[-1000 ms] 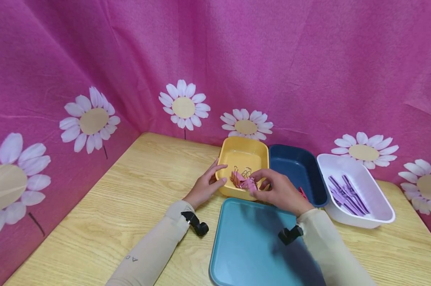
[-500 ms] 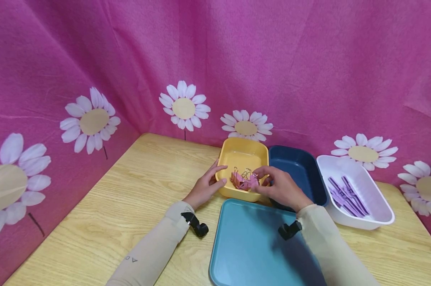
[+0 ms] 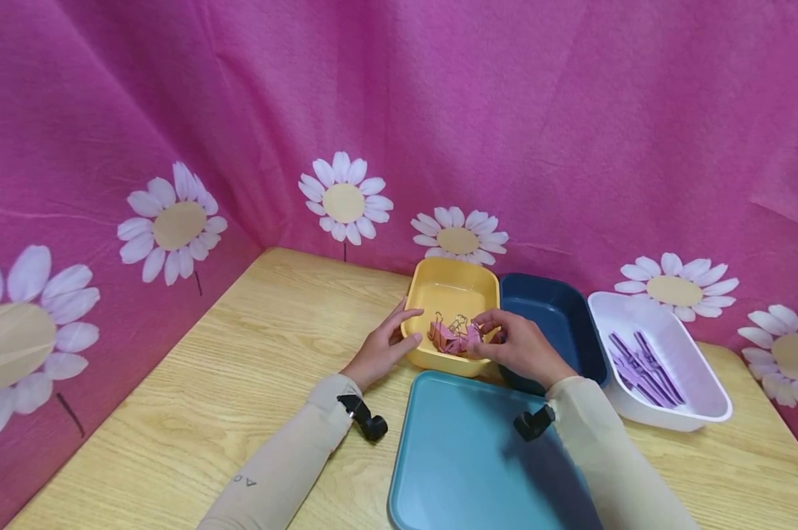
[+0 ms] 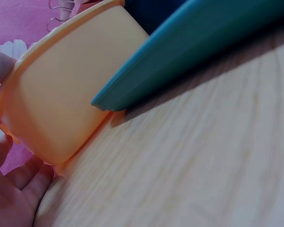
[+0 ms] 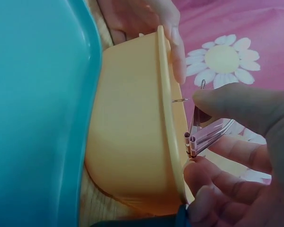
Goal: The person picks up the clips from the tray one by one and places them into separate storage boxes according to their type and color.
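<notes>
Fabric of bright pink printed with white daisies [image 3: 399, 110] fills the upper half of the head view and wraps round the left side. Below it the pale wooden bench [image 3: 240, 383] runs across the lower frame. At the bottom centre lies a flat teal plastic tray [image 3: 452, 456] with rounded corners, its far edge just in front of three tubs set in a row: a square yellow plastic tub [image 3: 448, 291] at centre, a dark blue plastic tub [image 3: 558, 309] touching its right side, and a white plastic tub [image 3: 704, 401] at the right, holding a bundle of purple stick-like pieces [image 3: 644, 361].

Left hand [image 3: 379, 346] rests against the yellow tub's left wall, its thumb on the rim and its straight fingers [image 5: 173, 42] laid over the edge, as the right wrist view shows. Right hand [image 3: 518, 346] reaches over the tub's near right corner; its thumb and curled fingers [image 5: 236, 106] pinch one small pink binder clip [image 5: 210, 135] with wire handles, held just above the rim. A little heap of pink binder clips [image 3: 448, 335] lies inside the yellow tub, near its front wall.
</notes>
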`<state>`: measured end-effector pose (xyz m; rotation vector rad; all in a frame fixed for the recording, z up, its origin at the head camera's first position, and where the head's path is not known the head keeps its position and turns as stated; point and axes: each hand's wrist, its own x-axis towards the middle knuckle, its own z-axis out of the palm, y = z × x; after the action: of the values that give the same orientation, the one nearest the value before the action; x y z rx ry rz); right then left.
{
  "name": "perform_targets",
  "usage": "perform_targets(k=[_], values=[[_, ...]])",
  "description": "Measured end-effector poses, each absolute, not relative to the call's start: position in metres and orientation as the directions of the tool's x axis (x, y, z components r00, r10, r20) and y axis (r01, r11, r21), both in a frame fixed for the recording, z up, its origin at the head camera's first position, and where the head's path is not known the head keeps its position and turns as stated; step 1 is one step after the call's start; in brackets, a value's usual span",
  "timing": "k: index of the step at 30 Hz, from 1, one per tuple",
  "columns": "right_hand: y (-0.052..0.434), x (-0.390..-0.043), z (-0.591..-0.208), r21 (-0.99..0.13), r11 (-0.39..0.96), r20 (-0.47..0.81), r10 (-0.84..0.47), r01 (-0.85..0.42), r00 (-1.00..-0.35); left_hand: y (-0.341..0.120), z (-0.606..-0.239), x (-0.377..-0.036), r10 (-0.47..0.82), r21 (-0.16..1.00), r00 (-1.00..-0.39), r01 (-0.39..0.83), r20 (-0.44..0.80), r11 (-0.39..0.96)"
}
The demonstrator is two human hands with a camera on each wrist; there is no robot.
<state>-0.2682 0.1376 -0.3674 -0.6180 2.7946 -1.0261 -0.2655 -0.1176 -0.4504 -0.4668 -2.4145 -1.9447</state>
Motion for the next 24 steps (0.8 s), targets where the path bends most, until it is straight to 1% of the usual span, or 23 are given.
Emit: perform_targets(k=[4, 12, 24], values=[[0.139, -0.270, -0.369, -0.647, 0.697, 0.014, -0.395, -0.310, -0.918, -0.118, -0.440, -0.259, 0.243, 0.952, -0.951, 0.241, 0.192, 0.189], [0.139, -0.271, -0.369, -0.646, 0.700, 0.000, -0.399, -0.305, -0.917, -0.118, -0.463, -0.273, 0.225, 0.947, -0.952, 0.251, 0.205, 0.201], [0.139, -0.272, -0.370, -0.640, 0.701, 0.001, -0.408, -0.314, -0.913, -0.119, -0.463, -0.273, 0.214, 0.947, -0.956, 0.244, 0.199, 0.211]])
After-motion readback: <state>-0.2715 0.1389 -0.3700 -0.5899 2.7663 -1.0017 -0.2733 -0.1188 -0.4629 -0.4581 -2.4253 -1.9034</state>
